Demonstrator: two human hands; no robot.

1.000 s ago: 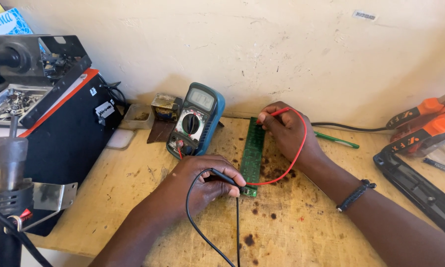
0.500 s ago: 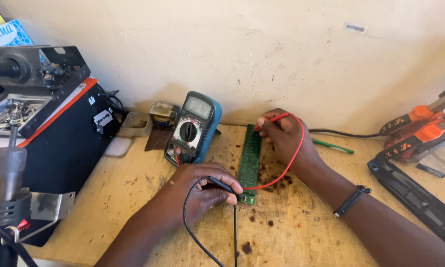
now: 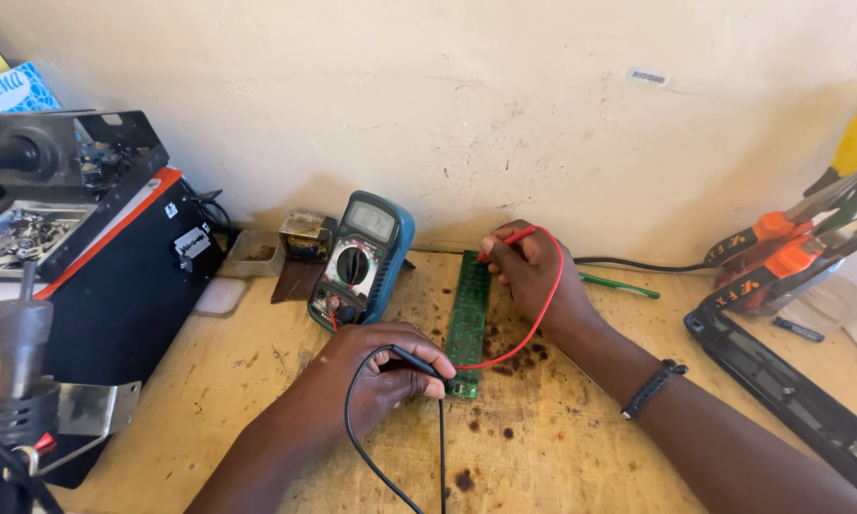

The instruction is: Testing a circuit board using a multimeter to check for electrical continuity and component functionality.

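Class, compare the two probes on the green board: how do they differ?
The black probe, in the left hand, touches the green board's near end; the red probe, in the right hand, touches its far end. Both are pinched at the fingertips and trail leads.

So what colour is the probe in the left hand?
Black, on a black lead; the left hand pinches the probe, clearest in the head view.

Bare bench [image 3: 562, 447] open at 6 o'clock; multimeter [image 3: 362, 259] blocks 11 o'clock of circuit board [image 3: 468, 319], black box [image 3: 124, 286] at 9, pliers [image 3: 781, 252] at 3.
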